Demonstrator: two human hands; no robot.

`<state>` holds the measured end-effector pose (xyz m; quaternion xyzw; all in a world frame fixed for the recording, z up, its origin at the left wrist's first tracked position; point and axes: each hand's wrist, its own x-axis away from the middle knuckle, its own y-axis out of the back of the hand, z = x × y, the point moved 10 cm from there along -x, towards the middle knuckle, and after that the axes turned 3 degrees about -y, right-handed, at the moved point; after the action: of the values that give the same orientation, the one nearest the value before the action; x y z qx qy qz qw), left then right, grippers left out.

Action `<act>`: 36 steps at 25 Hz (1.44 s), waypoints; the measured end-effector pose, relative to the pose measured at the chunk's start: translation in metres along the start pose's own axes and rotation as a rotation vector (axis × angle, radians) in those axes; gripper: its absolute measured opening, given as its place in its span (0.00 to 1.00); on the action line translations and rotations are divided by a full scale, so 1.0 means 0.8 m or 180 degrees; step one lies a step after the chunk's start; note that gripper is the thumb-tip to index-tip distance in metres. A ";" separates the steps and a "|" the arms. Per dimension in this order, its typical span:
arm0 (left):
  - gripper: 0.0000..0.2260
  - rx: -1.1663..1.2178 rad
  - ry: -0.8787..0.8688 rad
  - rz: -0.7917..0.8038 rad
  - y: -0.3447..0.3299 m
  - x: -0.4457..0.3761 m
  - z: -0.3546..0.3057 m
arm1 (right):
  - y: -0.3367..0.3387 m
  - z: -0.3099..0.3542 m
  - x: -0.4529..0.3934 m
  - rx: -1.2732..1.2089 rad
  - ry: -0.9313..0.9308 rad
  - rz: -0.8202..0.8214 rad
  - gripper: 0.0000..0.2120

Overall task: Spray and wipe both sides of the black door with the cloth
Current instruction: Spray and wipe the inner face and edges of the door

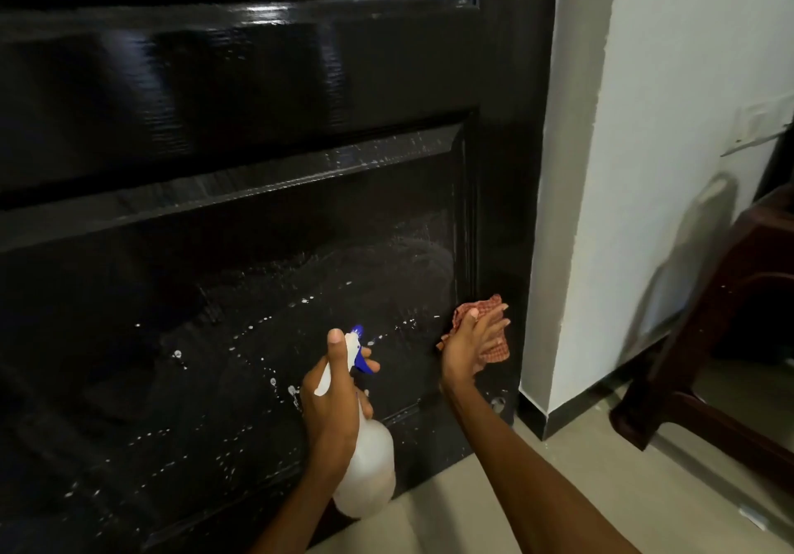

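The glossy black door (pixel 258 123) fills most of the view, and its lower panel is speckled with white spray droplets. My left hand (pixel 333 398) grips a white spray bottle (pixel 367 463) with a blue nozzle and trigger, its nozzle pointing at the lower panel. My right hand (pixel 470 345) presses a red checked cloth (pixel 494 351) flat against the door's lower right part, beside the panel's raised edge. Most of the cloth is hidden under my palm and fingers.
A white wall (pixel 644 166) with a dark skirting strip stands just right of the door. Dark brown wooden furniture (pixel 709 338) stands on the beige tiled floor (pixel 601 467) at the right. A light switch plate (pixel 760 123) is on the wall at the far right.
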<state>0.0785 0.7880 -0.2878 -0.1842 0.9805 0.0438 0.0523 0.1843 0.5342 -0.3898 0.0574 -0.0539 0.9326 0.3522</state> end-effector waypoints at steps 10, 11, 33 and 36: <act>0.36 0.0116 -0.0153 -0.0041 0.068 -0.023 -0.010 | -0.058 0.077 0.099 0.0409 0.1673 0.0717 0.29; 0.35 0.0130 -0.0170 -0.0053 0.076 -0.022 -0.010 | -0.064 0.075 0.109 0.0496 0.1763 0.0756 0.30; 0.36 0.0278 -0.0064 -0.0653 0.248 -0.008 0.012 | -0.139 0.052 0.236 0.3004 0.5492 0.0798 0.30; 0.36 0.0277 0.0035 -0.0741 0.259 -0.005 0.020 | -0.149 0.044 0.235 0.3164 0.5260 0.0833 0.33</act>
<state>0.0081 0.9834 -0.2894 -0.2945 0.9538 -0.0062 0.0596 0.1252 0.7404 -0.3207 -0.4796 0.6043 0.6270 0.1081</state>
